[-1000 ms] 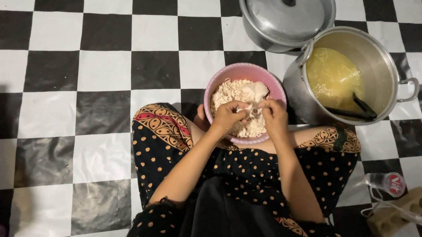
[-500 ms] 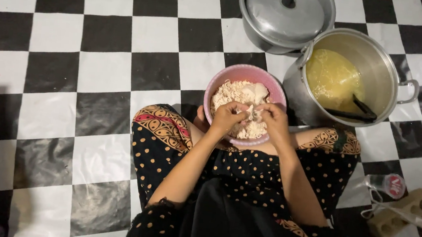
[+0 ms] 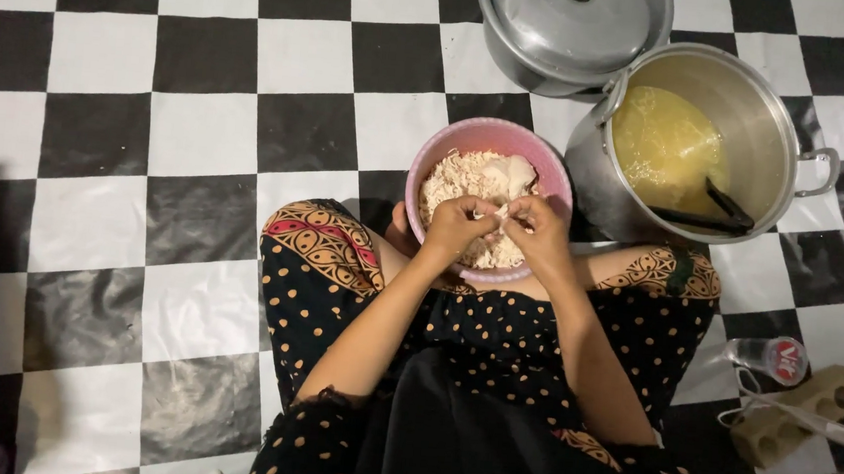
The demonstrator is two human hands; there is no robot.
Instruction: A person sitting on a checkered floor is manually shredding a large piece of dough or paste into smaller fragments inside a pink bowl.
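both forearms reach forward over the pink bowl [image 3: 491,137]; left hand [image 3: 457,226] and right hand [image 3: 541,232] meet, fingers pinched together.

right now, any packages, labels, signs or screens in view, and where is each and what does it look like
Clear plastic bottle: lies on its side on the checkered floor at lower right, beside a tan power strip; it bears a red round label with white lettering.
No signs, screens or other packages in view.

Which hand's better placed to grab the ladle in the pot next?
Right, probably. The right hand is over the pink bowl on the side nearest the pot, where the ladle rests. The left hand would need to cross over.
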